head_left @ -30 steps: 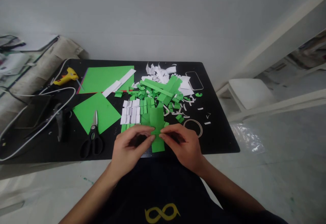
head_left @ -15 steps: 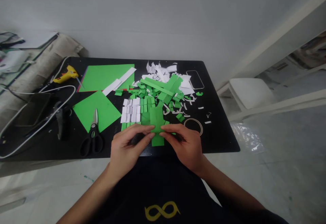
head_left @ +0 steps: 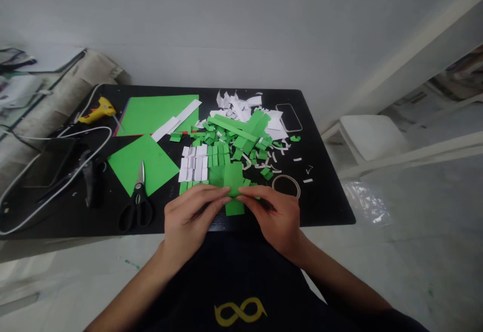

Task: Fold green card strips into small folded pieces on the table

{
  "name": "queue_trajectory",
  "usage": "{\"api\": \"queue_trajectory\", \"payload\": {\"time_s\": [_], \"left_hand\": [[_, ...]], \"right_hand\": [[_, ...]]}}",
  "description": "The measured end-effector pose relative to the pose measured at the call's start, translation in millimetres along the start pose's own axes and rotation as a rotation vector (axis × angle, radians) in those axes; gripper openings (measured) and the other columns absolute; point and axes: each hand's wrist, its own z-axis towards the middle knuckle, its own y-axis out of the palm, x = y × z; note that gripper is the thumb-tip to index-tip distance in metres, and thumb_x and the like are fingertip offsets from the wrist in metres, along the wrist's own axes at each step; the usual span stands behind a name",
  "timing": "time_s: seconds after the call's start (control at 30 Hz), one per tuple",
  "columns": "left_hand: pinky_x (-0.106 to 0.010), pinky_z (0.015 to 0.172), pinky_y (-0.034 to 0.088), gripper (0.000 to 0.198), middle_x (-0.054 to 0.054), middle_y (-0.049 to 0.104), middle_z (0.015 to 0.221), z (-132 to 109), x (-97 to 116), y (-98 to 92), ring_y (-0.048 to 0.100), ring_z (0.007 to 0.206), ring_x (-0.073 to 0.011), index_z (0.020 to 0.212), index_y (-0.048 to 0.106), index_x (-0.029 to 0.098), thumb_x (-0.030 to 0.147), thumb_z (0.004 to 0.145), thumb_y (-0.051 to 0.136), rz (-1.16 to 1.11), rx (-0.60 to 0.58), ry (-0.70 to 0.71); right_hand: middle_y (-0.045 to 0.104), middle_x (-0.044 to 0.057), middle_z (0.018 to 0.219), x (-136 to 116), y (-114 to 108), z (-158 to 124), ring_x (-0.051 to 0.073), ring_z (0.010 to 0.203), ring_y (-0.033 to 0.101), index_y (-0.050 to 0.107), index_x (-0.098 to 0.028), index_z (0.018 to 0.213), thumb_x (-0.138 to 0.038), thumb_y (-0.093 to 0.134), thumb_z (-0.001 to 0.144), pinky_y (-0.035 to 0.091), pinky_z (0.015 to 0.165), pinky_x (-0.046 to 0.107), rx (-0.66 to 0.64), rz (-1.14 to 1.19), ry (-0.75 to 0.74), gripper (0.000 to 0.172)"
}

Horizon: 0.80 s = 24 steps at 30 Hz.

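Observation:
Between my two hands is a green paper strip [head_left: 234, 175], with a crosswise fold where the fingers meet it. My left hand [head_left: 192, 211] pinches its left edge between thumb and fingertips. On the opposite edge, my right hand [head_left: 274, 211] pinches the strip at the same height. Just behind the hands, folded white paper pieces [head_left: 193, 163] and folded green paper pieces [head_left: 218, 155] lie side by side in rows. Part of the green rows is hidden by the strip and my hands.
Black-handled scissors [head_left: 139, 201] lie on a green sheet [head_left: 147, 158] at left. A yellow glue gun [head_left: 98, 110] and white cable [head_left: 109, 136] are farther left. Paper scraps [head_left: 241, 105] pile up behind; a tape ring [head_left: 287, 186] lies right on the black table [head_left: 324, 201].
The fold in the green strip looks more tightly pinched, and its far part stands slightly lower. Both hands stay almost in the same place.

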Motion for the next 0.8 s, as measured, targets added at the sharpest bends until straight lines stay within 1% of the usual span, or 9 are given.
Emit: {"api": "queue_trajectory", "payload": {"time_s": [0.1,0.3,0.43,0.57,0.63,0.7,0.73,0.8], "left_hand": [[-0.028,0.076,0.065,0.023,-0.003,0.083,0.097,-0.1,0.5,0.8,0.078,0.085,-0.0168,0.107,0.084,0.025,0.008,0.093,0.078,0.012,0.02,0.03],[-0.029,0.073,0.065,0.023,-0.003,0.082,0.097,-0.1,2.0,3.3,0.078,0.085,-0.0176,0.107,0.084,0.027,0.01,0.094,0.077,0.005,0.045,0.012],[-0.03,0.075,0.065,0.022,-0.003,0.082,0.096,-0.2,3.2,3.6,0.077,0.086,-0.0178,0.106,0.084,0.026,0.009,0.094,0.077,0.016,0.053,0.017],[-0.03,0.076,0.064,0.018,-0.002,0.082,0.095,-0.8,2.2,3.2,0.077,0.085,-0.0179,0.102,0.082,0.025,0.011,0.091,0.081,-0.016,0.07,-0.011],[-0.03,0.08,0.064,0.024,-0.002,0.081,0.095,-1.4,0.5,4.1,0.077,0.087,-0.0174,0.109,0.08,0.025,0.014,0.089,0.084,-0.072,0.071,-0.093],[-0.028,0.08,0.065,0.033,-0.001,0.08,0.095,-1.9,-1.0,5.9,0.077,0.085,-0.0161,0.117,0.076,0.025,0.016,0.086,0.086,-0.158,0.052,-0.21],[-0.026,0.078,0.065,0.034,-0.001,0.08,0.093,-2.0,-1.4,6.9,0.077,0.082,-0.0151,0.117,0.075,0.024,0.016,0.086,0.085,-0.202,0.037,-0.263],[-0.022,0.07,0.065,0.024,0.0,0.08,0.086,-1.8,-1.4,8.7,0.076,0.074,-0.0133,0.108,0.074,0.022,0.016,0.086,0.084,-0.254,0.011,-0.328]], "right_hand": [[0.087,0.0,0.095,-2.0,0.5,-1.1,0.02,0.081,0.083,0.082,-0.031,0.111,-0.014,0.079,0.096,0.07,0.074,0.032,0.001,-0.02,-0.024,0.023],[0.085,0.001,0.099,-3.2,1.8,-2.5,0.021,0.087,0.082,0.081,-0.033,0.118,-0.006,0.074,0.097,0.071,0.076,0.038,0.015,-0.001,-0.083,0.035],[0.085,0.001,0.1,-4.2,2.2,-2.5,0.021,0.087,0.082,0.081,-0.034,0.117,-0.007,0.075,0.097,0.071,0.076,0.039,0.031,0.006,-0.082,0.035],[0.085,0.0,0.096,-3.8,3.0,-0.8,0.021,0.086,0.081,0.084,-0.033,0.109,-0.01,0.081,0.093,0.071,0.079,0.037,0.043,0.063,0.014,0.028],[0.085,-0.001,0.092,-2.8,3.6,0.3,0.02,0.082,0.081,0.085,-0.032,0.103,-0.011,0.085,0.089,0.07,0.076,0.034,0.048,0.113,0.108,0.026],[0.085,-0.002,0.09,-1.8,4.4,1.3,0.019,0.079,0.08,0.086,-0.032,0.098,-0.011,0.087,0.086,0.069,0.072,0.03,0.066,0.17,0.213,0.024],[0.085,-0.002,0.089,-1.3,4.9,1.7,0.019,0.079,0.081,0.086,-0.032,0.097,-0.012,0.087,0.085,0.069,0.072,0.03,0.079,0.198,0.257,0.023],[0.085,-0.002,0.09,-0.7,5.6,2.3,0.019,0.08,0.081,0.086,-0.031,0.095,-0.013,0.087,0.084,0.07,0.073,0.03,0.095,0.24,0.312,0.022]]}}
